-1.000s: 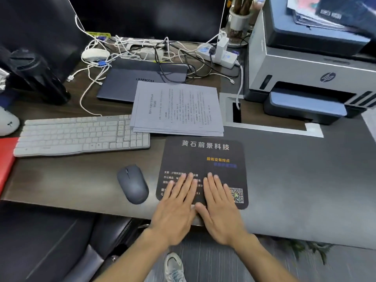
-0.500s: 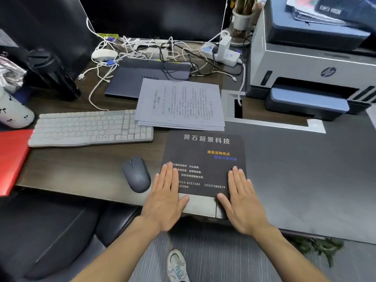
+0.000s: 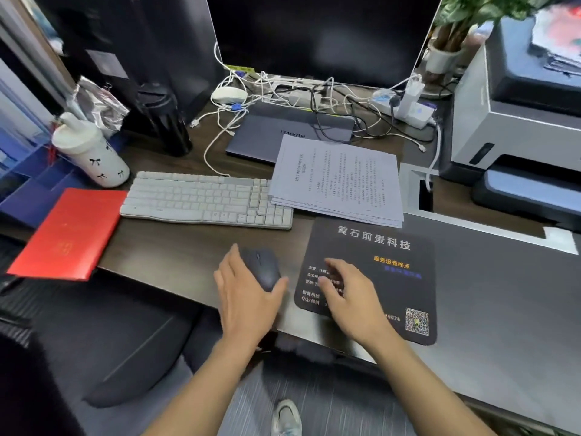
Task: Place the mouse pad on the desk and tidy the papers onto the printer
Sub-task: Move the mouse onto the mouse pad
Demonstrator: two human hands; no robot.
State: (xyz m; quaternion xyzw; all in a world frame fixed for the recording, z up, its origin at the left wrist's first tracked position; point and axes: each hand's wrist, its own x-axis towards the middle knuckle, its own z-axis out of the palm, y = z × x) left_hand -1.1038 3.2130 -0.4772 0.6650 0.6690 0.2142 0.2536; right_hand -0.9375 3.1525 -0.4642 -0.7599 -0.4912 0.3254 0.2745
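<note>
Papers (image 3: 339,180) hemmed — keyboard (image 3: 204,199), cables (image 3: 314,99).

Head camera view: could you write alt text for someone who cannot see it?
A person's left hand cups a dark mouse while the right hand rests on a black mouse pad on the desk. A stack of papers lies behind the pad, the printer to the right.

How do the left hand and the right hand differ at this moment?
The left hand is curled around the mouse on the bare desk; the right hand holds nothing. The right hand is over the mouse pad, whereas the left hand stays beside it. Both are bare.
</note>
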